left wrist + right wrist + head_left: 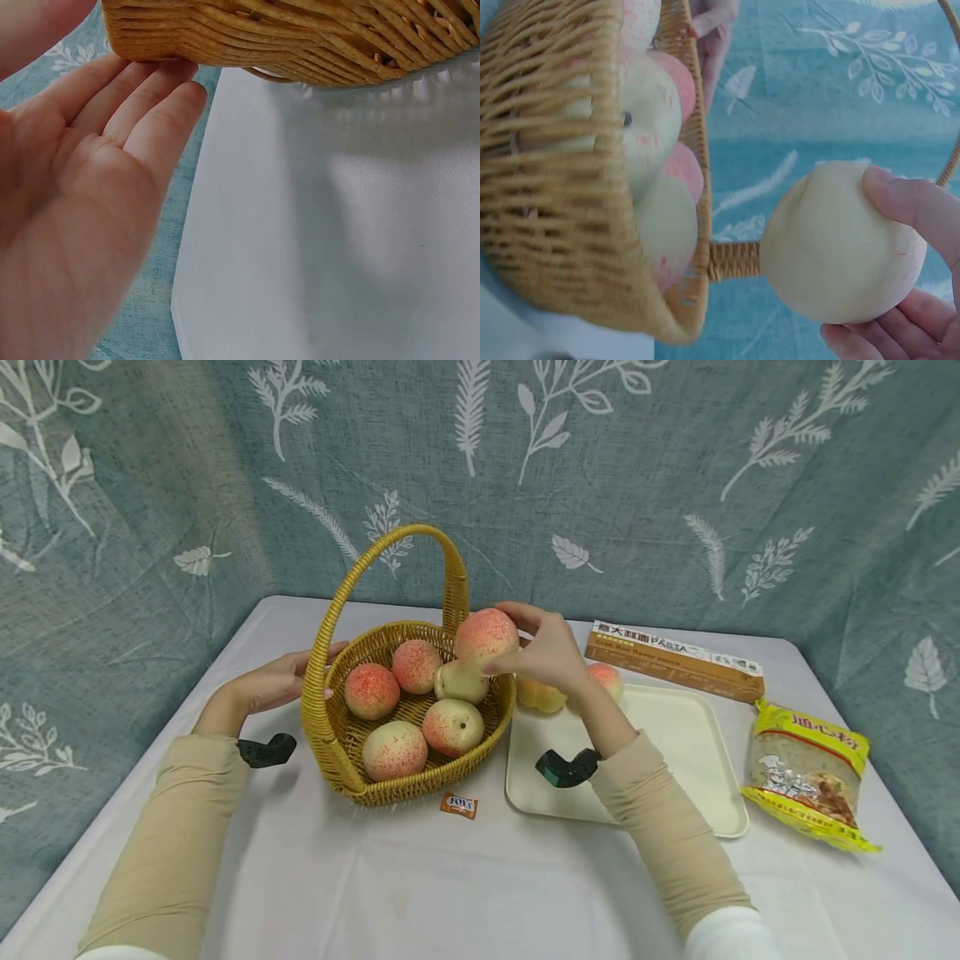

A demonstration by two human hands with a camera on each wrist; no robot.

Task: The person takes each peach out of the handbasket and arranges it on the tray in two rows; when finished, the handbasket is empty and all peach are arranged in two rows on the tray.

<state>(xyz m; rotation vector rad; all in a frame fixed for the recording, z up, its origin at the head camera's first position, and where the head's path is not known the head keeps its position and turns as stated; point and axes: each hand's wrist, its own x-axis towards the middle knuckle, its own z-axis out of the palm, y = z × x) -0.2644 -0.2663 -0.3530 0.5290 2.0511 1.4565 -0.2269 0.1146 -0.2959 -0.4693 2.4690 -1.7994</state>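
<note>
From the head camera, a wicker basket (352, 760) with a tall arched handle stands on a white tablecloth (420, 885), and everything else is placed around it. Five peaches lie inside it. The right hand (546, 647) holds a sixth peach (486, 633) just above the basket's right rim, fingers curled over its top and thumb at its side. The left hand (281, 681) rests against the basket's left side by the foot of the handle, fingers straight and relaxed. Just right of the basket lies a cream tray (675, 743) with two more peaches (542, 695) at its near-left corner, partly hidden behind the right hand. Beyond the tray sits a long pasta box (675, 660), and further right a yellow noodle packet (810, 772). A small orange candy wrapper (459, 805) lies in front of the basket. From the left wrist camera, the left hand (82, 195) is open and flat, its fingertips (176, 75) touching the basket's (300, 37) woven underside edge, with white cloth below. From the right wrist camera, the right hand's fingers (907, 206) wrap the pale peach (840, 244) beside the basket's (562, 225) rim; blurred peaches show inside, and what seems to be the left hand's fingertips appear beyond it.
</note>
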